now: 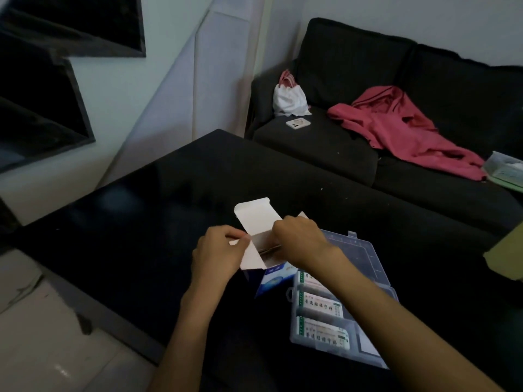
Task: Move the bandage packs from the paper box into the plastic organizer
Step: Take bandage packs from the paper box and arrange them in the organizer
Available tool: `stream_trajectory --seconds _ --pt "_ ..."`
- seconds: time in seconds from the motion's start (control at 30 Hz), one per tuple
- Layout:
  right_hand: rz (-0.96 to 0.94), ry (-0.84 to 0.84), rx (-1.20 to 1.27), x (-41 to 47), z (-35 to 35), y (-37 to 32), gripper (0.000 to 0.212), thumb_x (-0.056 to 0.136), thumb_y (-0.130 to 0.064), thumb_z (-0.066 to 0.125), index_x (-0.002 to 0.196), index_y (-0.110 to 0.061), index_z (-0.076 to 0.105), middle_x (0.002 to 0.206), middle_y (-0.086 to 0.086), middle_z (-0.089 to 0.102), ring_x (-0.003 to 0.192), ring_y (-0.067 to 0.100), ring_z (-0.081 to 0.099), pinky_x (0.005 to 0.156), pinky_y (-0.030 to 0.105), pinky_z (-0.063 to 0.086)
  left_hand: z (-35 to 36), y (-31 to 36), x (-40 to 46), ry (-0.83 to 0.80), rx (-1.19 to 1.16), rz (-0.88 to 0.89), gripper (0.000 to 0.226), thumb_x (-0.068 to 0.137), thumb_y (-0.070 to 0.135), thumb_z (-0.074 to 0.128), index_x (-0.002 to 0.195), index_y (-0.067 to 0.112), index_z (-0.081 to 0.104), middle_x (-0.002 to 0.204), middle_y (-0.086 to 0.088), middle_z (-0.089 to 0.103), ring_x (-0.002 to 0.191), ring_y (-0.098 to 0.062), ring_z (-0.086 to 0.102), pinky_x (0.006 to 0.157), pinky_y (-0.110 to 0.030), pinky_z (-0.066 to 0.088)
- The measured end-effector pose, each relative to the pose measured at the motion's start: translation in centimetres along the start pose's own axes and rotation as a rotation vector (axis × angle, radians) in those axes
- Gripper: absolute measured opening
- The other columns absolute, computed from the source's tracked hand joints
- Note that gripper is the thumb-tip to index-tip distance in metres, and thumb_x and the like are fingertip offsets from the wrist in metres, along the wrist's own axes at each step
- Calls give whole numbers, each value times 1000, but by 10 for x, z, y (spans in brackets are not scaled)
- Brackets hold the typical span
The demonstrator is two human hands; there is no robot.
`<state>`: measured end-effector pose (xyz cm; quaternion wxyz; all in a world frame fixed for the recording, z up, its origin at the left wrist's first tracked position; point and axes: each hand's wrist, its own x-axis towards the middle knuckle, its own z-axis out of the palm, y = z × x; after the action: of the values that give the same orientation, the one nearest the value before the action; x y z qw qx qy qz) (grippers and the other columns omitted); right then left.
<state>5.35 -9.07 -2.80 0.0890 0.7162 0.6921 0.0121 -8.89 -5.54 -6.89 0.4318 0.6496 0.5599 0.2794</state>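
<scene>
My left hand (218, 250) pinches a side flap of the white-and-blue paper box (261, 251), standing open on the glossy black tabletop (141, 207), while my right hand (297, 239) has its fingers curled down into the box mouth; what they grip I cannot tell. Three green-edged white bandage packs (322, 305) already lie in the clear plastic organizer (365, 258) just beside. Pulling too hard could tip the light box or tear its flap

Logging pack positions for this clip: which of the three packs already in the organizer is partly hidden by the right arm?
The farthest pack, next to the paper box; the right forearm crosses it. The middle pack and nearest pack show fully.
</scene>
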Motion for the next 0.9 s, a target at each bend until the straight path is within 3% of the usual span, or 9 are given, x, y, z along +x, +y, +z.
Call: stream_trajectory --seconds 0.2,0.3,0.37,0.47,0.53,0.6,0.67,0.77,0.9 --pt "88 86 61 8 13 -1 20 92 -23 57 107 -13 66 99 6 66 81 19 61 72 27 46 1 6 -6 124 -104 145 10 85 23 68 95 24 68 84 10 68 77 -5 62 69 -24 48" --pt "62 95 95 12 13 0 18 92 -24 58 103 -11 65 95 6 64 74 17 54 68 26 43 -2 2 -1 81 -178 23 29 84 35 69 108 24 57 77 14 62 85 -15 66 81 -41 55" --pt "25 109 91 12 13 1 17 92 -25 58 101 -13 67 91 4 64 71 15 52 66 26 43 -4 1 1 -36 -186 -90 36 83 38 69 107 23 47 79 11 61 79 -17 68 77 -43 58" --pt "-27 120 103 6 13 6 21 93 -26 56 107 -21 70 96 3 66 80 17 60 67 26 44 -5 0 2 -124 -146 -106 13 84 21 69 91 22 58 90 -3 69 74 -18 69 70 -41 60" --pt "-34 166 133 -4 13 13 22 93 -26 56 109 -26 70 101 2 64 88 17 58 68 26 43 -4 -2 2 -28 -116 -33 12 81 19 70 80 29 62 92 -2 71 79 -20 69 74 -42 59" --pt "-9 280 214 -14 13 19 21 91 -28 59 109 -25 70 102 -2 63 91 11 49 68 24 40 -5 0 2 88 -50 14 9 82 25 70 89 29 67 93 2 72 88 -21 68 78 -36 55" --pt "62 393 392 -24 15 19 19 90 -29 62 104 -22 72 99 -5 65 87 5 46 67 23 42 -4 3 0 188 28 33 22 86 31 67 107 28 66 100 4 72 96 -21 66 75 -29 48" --pt "230 508 857 -40 16 10 14 89 -26 63 97 -19 72 94 -12 65 80 -1 59 64 15 51 1 4 1 258 121 71 43 91 36 60 132 26 52 111 2 69 107 -23 62 84 -37 46" --pt "425 434 1418 -59 20 5 9 84 -27 67 91 -24 71 96 -9 68 89 3 63 70 19 54 3 1 6 320 220 102 53 93 41 53 141 21 42 126 -1 61 118 -24 54 91 -42 44"
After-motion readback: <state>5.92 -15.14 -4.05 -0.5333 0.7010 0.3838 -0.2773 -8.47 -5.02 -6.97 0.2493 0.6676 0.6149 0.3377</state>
